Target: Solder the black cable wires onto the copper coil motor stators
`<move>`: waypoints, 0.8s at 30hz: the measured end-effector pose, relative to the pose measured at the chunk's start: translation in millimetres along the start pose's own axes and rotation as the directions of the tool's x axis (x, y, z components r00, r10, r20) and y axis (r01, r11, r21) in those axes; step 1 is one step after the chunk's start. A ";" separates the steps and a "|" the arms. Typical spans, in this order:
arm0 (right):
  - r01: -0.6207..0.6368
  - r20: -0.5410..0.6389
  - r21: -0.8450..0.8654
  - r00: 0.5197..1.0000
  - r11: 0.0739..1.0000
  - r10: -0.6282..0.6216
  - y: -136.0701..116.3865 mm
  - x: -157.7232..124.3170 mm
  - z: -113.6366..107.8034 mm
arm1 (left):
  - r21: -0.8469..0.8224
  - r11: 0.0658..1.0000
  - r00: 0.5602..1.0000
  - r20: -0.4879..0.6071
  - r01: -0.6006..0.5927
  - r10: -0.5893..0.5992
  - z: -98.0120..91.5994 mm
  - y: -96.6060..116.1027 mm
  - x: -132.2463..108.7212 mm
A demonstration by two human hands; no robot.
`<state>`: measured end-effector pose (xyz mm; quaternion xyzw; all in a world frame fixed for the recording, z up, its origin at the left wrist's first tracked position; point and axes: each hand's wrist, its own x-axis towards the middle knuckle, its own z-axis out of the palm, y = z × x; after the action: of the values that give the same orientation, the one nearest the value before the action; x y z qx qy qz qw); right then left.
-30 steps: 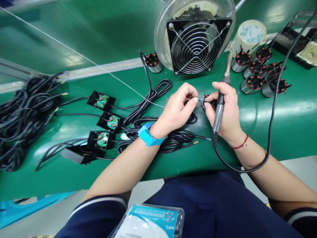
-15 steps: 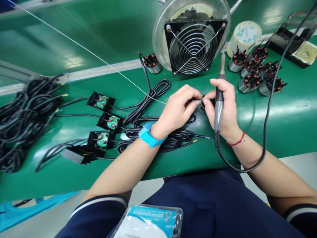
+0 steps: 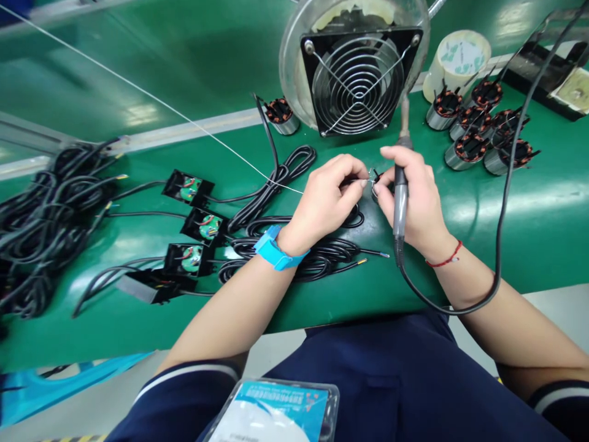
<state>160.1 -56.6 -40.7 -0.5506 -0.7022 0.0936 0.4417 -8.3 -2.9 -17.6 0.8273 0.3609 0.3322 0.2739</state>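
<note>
My right hand (image 3: 416,199) is closed round a soldering iron (image 3: 400,209), its tip pointing up and away, close to the fan. The thumb and forefinger of that hand also pinch a small dark part with thin wire ends (image 3: 375,183), mostly hidden by the fingers. My left hand (image 3: 324,196), with a blue strap at its wrist, is closed in a pinch just left of this part. A thin pale strand, seemingly solder wire (image 3: 197,124), runs from the upper left into my left hand. Dark wire shows between the left fingertips.
A round fan (image 3: 359,92) with a wire guard stands behind my hands. Several copper-wound stators (image 3: 467,150) sit at right, beside a pale roll (image 3: 460,61). Open black boxes with green circuit boards (image 3: 209,226) and coiled black cables (image 3: 317,264) lie at left. The iron's cord (image 3: 499,245) loops over my right forearm.
My right hand and the soldering iron have shifted slightly left. A small gap with thin wire now shows between the fingertips of both hands; my left hand has drawn slightly left.
</note>
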 end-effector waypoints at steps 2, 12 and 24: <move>-0.096 -0.035 0.002 0.995 0.995 0.096 2.9 1.0 3.3 | -0.036 0.998 0.999 -0.002 0.044 -0.044 1.8 1.5 0.7; -0.088 -0.053 -0.012 0.995 0.996 0.088 -18.8 -7.0 -38.5 | -0.149 0.972 0.984 0.034 0.180 -0.177 5.2 12.0 -4.8; -0.053 0.057 -0.045 0.997 0.998 0.055 -9.4 -1.0 -6.2 | -0.135 0.975 0.984 -0.006 0.176 -0.178 9.3 6.9 -3.6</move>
<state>158.1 -63.2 -31.7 -0.5758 -0.7015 0.1063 0.4062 -0.4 -11.8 -20.0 0.7686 0.4124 0.3374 0.3541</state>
